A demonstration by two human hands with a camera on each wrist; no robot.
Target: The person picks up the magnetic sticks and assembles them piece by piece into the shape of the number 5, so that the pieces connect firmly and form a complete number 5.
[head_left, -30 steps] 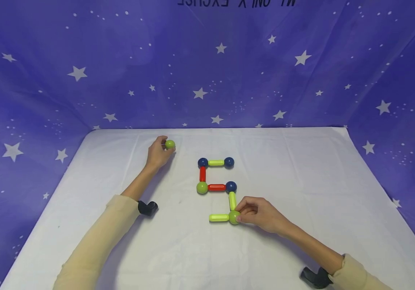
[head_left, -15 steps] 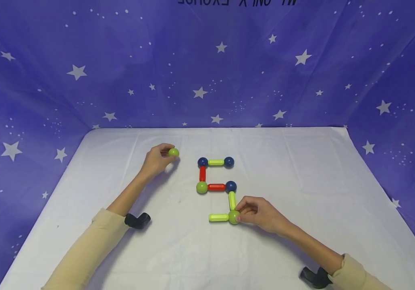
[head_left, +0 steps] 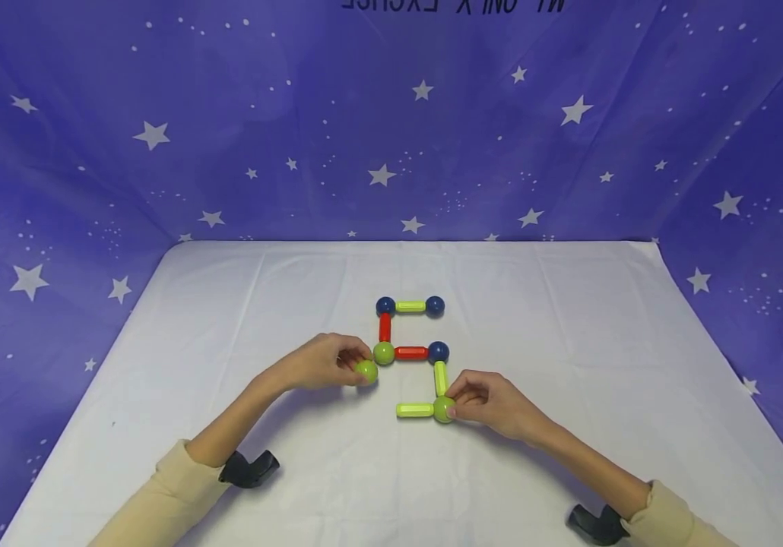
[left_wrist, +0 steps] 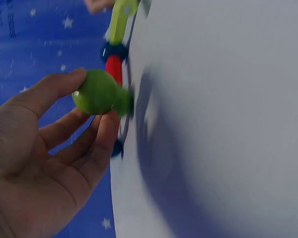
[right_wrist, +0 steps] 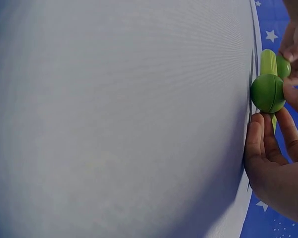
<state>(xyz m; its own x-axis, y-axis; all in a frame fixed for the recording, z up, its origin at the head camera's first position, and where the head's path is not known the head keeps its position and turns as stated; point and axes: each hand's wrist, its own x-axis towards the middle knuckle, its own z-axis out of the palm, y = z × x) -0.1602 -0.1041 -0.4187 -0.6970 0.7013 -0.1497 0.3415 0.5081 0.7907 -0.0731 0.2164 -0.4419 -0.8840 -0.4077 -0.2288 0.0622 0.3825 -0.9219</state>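
Note:
My left hand [head_left: 328, 360] pinches a loose green ball [head_left: 366, 371] between thumb and fingers, just left of the joined figure. In the left wrist view that ball [left_wrist: 96, 92] overlaps another green ball behind it. My right hand [head_left: 494, 403] grips the green ball [head_left: 443, 409] at the figure's lower right corner. From this ball a yellow-green rod [head_left: 415, 410] points left with a bare end. Another yellow-green rod [head_left: 441, 378] runs up to a blue ball [head_left: 438, 352]. A red rod [head_left: 411, 353] links that to a green ball [head_left: 384, 353].
Above, a red rod [head_left: 385, 328] leads to a blue ball [head_left: 385, 306], then a yellow-green rod [head_left: 410, 306] and another blue ball [head_left: 435, 306]. All lie on a white-covered table [head_left: 556, 311]. A purple starry cloth [head_left: 337, 114] surrounds its back and sides.
My left hand has carried its green ball from the back left toward me and right, close to the figure. The right hand keeps its hold in the same place.

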